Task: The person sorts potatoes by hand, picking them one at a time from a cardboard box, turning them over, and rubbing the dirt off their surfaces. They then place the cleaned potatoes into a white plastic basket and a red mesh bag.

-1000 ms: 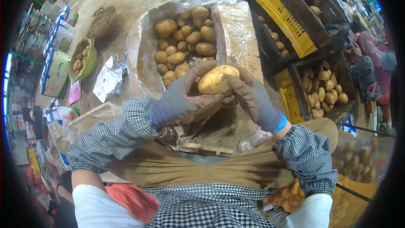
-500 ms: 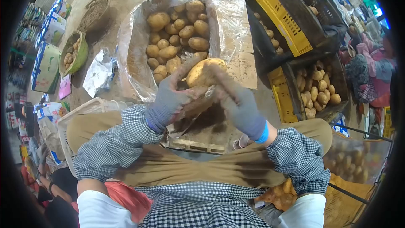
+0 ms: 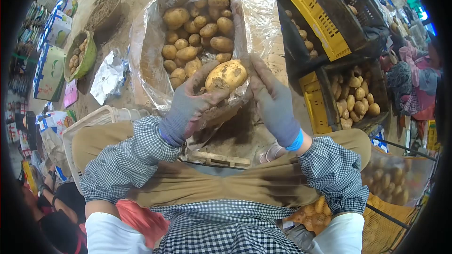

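Note:
Both of my hands wear dirty grey gloves. My left hand (image 3: 192,104) is wrapped round a large potato (image 3: 226,76) with brown soil patches on its skin. Just right of that potato is my right hand (image 3: 275,102), its fingers extended upward and apart from the potato, holding nothing visible. Beyond my hands stands a cardboard box (image 3: 149,49) lined with clear plastic. Several potatoes (image 3: 208,30) lie inside it. Its right flap (image 3: 263,23) is folded outward under the plastic.
Yellow and black crates (image 3: 316,103) with potatoes stand at the right. At the left are a green basket (image 3: 88,61), a soil-filled basket (image 3: 104,11), a silver wrapper (image 3: 108,77) and a white crate (image 3: 87,124). A person (image 3: 59,207) is at lower left, another (image 3: 409,80) at right.
My right hand has come off the potato and moved slightly right. The potato stays in my left hand, showing a soiled patch. The view has shifted, moving the box left and up.

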Available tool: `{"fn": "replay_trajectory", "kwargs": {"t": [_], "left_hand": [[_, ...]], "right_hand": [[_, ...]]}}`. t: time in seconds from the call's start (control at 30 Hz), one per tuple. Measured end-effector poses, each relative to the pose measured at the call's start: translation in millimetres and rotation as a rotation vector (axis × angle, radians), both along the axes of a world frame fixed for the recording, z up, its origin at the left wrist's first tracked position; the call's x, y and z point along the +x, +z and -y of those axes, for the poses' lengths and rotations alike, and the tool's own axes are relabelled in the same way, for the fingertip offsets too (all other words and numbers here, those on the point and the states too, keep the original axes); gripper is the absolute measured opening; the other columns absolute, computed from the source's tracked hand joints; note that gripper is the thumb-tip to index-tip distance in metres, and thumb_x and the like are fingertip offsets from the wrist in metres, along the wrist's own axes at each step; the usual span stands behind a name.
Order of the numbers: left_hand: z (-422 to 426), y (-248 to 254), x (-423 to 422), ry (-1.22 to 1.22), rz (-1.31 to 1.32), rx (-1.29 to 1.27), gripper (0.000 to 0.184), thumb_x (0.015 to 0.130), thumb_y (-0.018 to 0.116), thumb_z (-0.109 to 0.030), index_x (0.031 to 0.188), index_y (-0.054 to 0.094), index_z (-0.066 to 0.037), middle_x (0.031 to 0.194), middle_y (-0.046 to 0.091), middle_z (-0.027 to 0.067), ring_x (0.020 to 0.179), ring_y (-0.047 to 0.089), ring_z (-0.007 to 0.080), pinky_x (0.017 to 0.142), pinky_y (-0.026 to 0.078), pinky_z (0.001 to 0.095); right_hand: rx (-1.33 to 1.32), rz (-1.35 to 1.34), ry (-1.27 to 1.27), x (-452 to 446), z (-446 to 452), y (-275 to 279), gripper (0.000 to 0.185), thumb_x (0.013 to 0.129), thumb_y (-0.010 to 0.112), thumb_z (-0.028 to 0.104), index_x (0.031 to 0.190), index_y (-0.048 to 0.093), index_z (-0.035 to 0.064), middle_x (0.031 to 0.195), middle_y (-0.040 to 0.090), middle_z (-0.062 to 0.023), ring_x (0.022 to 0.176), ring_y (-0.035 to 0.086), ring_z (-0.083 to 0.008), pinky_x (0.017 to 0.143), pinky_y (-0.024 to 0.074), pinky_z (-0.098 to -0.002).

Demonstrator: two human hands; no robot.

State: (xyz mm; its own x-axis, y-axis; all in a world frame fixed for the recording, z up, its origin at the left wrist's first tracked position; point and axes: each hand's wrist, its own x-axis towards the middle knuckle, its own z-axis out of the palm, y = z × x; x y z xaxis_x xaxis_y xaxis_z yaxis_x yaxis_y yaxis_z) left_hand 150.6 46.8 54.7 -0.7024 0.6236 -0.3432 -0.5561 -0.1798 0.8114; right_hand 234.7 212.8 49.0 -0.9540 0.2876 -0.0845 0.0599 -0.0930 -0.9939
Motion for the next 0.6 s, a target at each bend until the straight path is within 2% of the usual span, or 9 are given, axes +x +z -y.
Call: {"fn": "replay_trajectory", "kwargs": {"t": [0.03, 0.1, 0.17, 0.2, 0.27, 0.4, 0.43, 0.5, 0.6], "left_hand": [[3, -6, -2, 0.001, -0.001, 0.004, 0.072, 0.080, 0.058, 0.011, 0.144, 0.029, -0.004, 0.126, 0.055, 0.0186, 0.111, 0.060, 0.0239, 0.098, 0.049, 0.0314], [11, -18, -7, -0.113, -0.005, 0.149, 0.086, 0.077, 0.080, -0.024, 0.144, 0.030, -0.005, 0.133, 0.049, 0.0126, 0.119, 0.054, 0.0217, 0.104, 0.045, 0.0357], [10, -18, -3, -0.098, -0.014, 0.131, 0.087, 0.076, 0.080, -0.025, 0.144, 0.030, -0.004, 0.134, 0.049, 0.0128, 0.119, 0.053, 0.0218, 0.104, 0.045, 0.0355], [9, -15, -2, -0.084, -0.023, 0.118, 0.088, 0.075, 0.081, -0.026, 0.143, 0.030, -0.004, 0.134, 0.049, 0.0130, 0.119, 0.053, 0.0220, 0.104, 0.045, 0.0353], [7, -11, 1, -0.081, -0.049, 0.103, 0.088, 0.075, 0.081, -0.026, 0.143, 0.030, -0.004, 0.134, 0.048, 0.0133, 0.119, 0.053, 0.0221, 0.104, 0.044, 0.0351], [4, -9, 0, -0.070, -0.067, -0.026, 0.090, 0.075, 0.080, -0.031, 0.143, 0.029, -0.003, 0.135, 0.047, 0.0139, 0.122, 0.052, 0.0231, 0.105, 0.044, 0.0367], [4, -7, 0, -0.074, -0.066, -0.031, 0.090, 0.075, 0.080, -0.031, 0.143, 0.029, -0.003, 0.135, 0.047, 0.0139, 0.122, 0.052, 0.0231, 0.105, 0.044, 0.0367], [2, -2, 3, 0.006, 0.015, 0.034, 0.067, 0.083, 0.067, 0.004, 0.141, 0.033, 0.000, 0.128, 0.052, 0.0163, 0.109, 0.059, 0.0199, 0.095, 0.052, 0.0295], [6, -11, 3, 0.001, 0.016, 0.137, 0.067, 0.083, 0.067, 0.003, 0.141, 0.034, -0.001, 0.126, 0.052, 0.0157, 0.108, 0.059, 0.0194, 0.094, 0.052, 0.0289]], "right_hand": [[0.078, -0.072, 0.040, 3, 2, -4, 0.050, 0.092, 0.047, -0.001, 0.141, 0.040, 0.0030, 0.132, 0.057, -0.0111, 0.109, 0.056, -0.0112, 0.087, 0.0461, -0.0228], [0.155, -0.144, 0.081, 6, 3, -5, 0.050, 0.091, 0.047, -0.001, 0.141, 0.040, 0.0031, 0.133, 0.056, -0.0115, 0.113, 0.055, -0.0119, 0.090, 0.0454, -0.0234], [0.174, -0.043, 0.169, 8, 5, -1, 0.050, 0.097, 0.047, 0.004, 0.145, 0.034, 0.0030, 0.140, 0.050, -0.0069, 0.080, 0.047, -0.0042, 0.075, 0.0440, -0.0184], [0.172, -0.041, 0.165, 6, 5, -1, 0.050, 0.097, 0.047, 0.004, 0.145, 0.034, 0.0030, 0.140, 0.050, -0.0069, 0.080, 0.047, -0.0042, 0.075, 0.0440, -0.0184], [0.170, -0.121, -0.052, 0, 2, 2, 0.046, 0.092, 0.049, 0.001, 0.138, 0.044, -0.0005, 0.132, 0.057, -0.0138, 0.118, 0.052, -0.0122, 0.097, 0.0399, -0.0235], [0.243, -0.026, 0.038, 10, 4, -9, 0.044, 0.092, 0.050, 0.002, 0.136, 0.046, -0.0020, 0.131, 0.057, -0.0147, 0.116, 0.053, -0.0119, 0.095, 0.0417, -0.0236], [0.181, -0.029, 0.019, 9, 2, -5, 0.044, 0.092, 0.050, 0.003, 0.136, 0.045, -0.0024, 0.131, 0.057, -0.0145, 0.114, 0.054, -0.0111, 0.093, 0.0425, -0.0233], [0.122, -0.030, -0.001, 10, 3, -3, 0.044, 0.092, 0.050, 0.003, 0.135, 0.045, -0.0027, 0.131, 0.058, -0.0144, 0.112, 0.055, -0.0103, 0.092, 0.0433, -0.0231], [0.108, 0.040, -0.017, 14, 6, -5, 0.044, 0.092, 0.051, 0.003, 0.136, 0.045, -0.0025, 0.130, 0.058, -0.0152, 0.113, 0.054, -0.0099, 0.092, 0.0430, -0.0231]]}}
